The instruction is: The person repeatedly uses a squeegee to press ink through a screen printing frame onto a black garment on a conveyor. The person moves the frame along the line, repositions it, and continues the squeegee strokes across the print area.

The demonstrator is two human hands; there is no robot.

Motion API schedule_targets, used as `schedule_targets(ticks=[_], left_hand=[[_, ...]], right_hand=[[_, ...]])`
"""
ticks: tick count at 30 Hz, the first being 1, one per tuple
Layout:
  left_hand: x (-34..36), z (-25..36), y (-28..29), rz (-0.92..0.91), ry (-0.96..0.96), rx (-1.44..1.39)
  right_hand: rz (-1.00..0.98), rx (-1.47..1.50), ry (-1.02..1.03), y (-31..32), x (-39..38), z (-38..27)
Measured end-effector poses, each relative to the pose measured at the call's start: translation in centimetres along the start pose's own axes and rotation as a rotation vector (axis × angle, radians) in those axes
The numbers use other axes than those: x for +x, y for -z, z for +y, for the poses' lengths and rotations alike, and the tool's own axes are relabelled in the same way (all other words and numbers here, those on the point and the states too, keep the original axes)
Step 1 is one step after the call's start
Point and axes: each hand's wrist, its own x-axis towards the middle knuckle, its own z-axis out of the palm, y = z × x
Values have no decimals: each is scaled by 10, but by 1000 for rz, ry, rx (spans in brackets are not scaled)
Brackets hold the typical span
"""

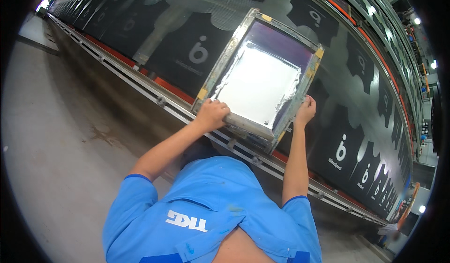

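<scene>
Frame [228, 56], at the near edge of the table [152, 42], looks stiff and heavyish; I'd grip its side rails, clear of slippery white paint [258, 84]. My left hand [213, 114] curls closed over its near left corner; my right hand [306, 111] bends nearly closed alongside, hold unclear.

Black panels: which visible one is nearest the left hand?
The black panel just left of the frame is nearest the left hand; others lie farther left, across the table or right of the frame.
</scene>
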Motion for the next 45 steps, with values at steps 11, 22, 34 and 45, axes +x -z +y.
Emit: schedule_targets(ticks=[11, 22, 34, 45], left_hand=[[-38, -267, 97, -131, -50, 49], [42, -330, 97, 102, -133, -12], [288, -377, 117, -326, -68, 90], [296, -384, 100, -368, -33, 132]], right_hand=[[-120, 131, -202, -214, -134, -121], [-42, 25, -88, -248, -153, -137], [-254, -581, 542, -232, -59, -237], [-818, -644, 284, -318, 9, -256]])
